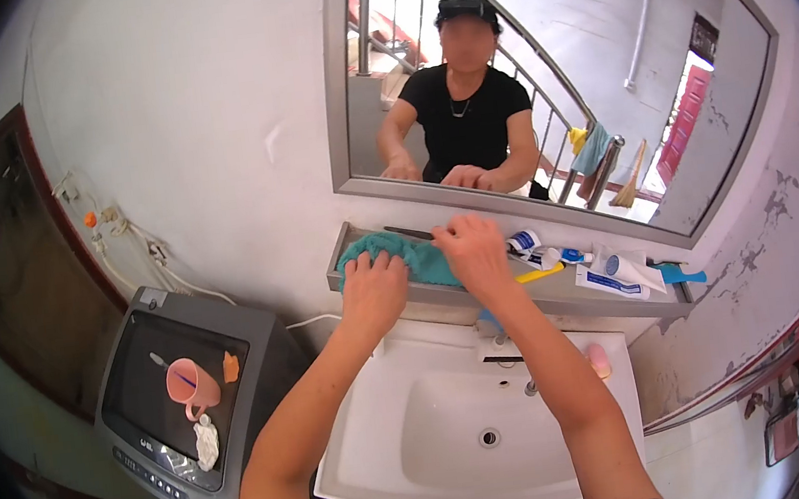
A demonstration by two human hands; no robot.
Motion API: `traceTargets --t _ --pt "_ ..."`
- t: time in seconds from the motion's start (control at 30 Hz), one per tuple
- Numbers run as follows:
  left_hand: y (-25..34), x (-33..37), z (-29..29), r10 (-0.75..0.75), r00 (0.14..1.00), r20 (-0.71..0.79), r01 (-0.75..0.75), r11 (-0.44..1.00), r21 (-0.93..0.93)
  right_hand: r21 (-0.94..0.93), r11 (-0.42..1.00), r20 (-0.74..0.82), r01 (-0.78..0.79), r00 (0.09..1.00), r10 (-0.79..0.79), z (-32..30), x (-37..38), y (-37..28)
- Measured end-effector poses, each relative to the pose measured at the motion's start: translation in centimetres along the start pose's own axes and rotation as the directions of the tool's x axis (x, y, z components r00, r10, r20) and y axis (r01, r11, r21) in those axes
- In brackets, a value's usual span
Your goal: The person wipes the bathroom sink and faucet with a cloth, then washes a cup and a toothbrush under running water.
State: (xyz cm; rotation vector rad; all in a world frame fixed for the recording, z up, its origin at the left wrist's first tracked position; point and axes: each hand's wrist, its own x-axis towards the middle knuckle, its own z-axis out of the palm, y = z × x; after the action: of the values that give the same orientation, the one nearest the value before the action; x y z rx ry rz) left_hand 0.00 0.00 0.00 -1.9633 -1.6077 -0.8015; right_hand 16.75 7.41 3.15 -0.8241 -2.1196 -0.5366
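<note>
A teal cloth (431,262) lies bunched along the left part of the grey shelf (563,299) under the mirror. Curled over the cloth's left end are the fingers of my left hand (377,293), gripping its folds. My right hand (475,253) is at the other end, its fingers bent and closed on the cloth's upper edge; its thumb side is partly hidden. Behind the cloth, a thin dark object (410,232) shows beside my right fingertips, and I cannot make out what it is.
Tubes (614,282), a white-and-blue container (523,241) and a yellow-handled item (540,274) lie right of my right hand. Below is a white washbasin (426,483) with a pink soap-like piece (598,361). A washing machine (265,363) at left bears a pink cup (188,384).
</note>
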Motion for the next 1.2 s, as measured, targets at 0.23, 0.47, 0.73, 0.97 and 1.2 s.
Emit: traceTargets --t 0.23,0.47,0.73,0.97,1.2 --pt "-0.5 -0.2 0.3 0.000 0.999 -0.054 -0.005 0.995 -0.103 -0.038 0.995 0.153 0.093 0.984 -0.086 2.3 1.0 1.2" --pt "-1.6 -1.2 -0.3 0.040 0.999 -0.032 -0.046 0.971 -0.234 0.253 0.961 0.325 -0.114 0.945 0.026 1.5 1.6 -0.2" --pt "-3.6 -1.9 -1.2 -0.342 0.903 -0.262 0.229 0.896 -0.380 0.308 0.940 0.252 -0.148 0.965 0.070 -0.7 1.4 -4.7" --pt "-4.9 -3.3 0.3 -0.640 0.739 0.210 0.487 0.291 -0.824 0.236 0.964 0.400 -0.119 0.916 0.015 -0.3 1.3 -7.8" --pt "-4.0 -3.0 -0.2 -0.619 0.736 0.275 0.498 0.221 -0.838 0.091 0.995 0.382 -0.042 0.924 0.004 5.3 4.5 -8.0"
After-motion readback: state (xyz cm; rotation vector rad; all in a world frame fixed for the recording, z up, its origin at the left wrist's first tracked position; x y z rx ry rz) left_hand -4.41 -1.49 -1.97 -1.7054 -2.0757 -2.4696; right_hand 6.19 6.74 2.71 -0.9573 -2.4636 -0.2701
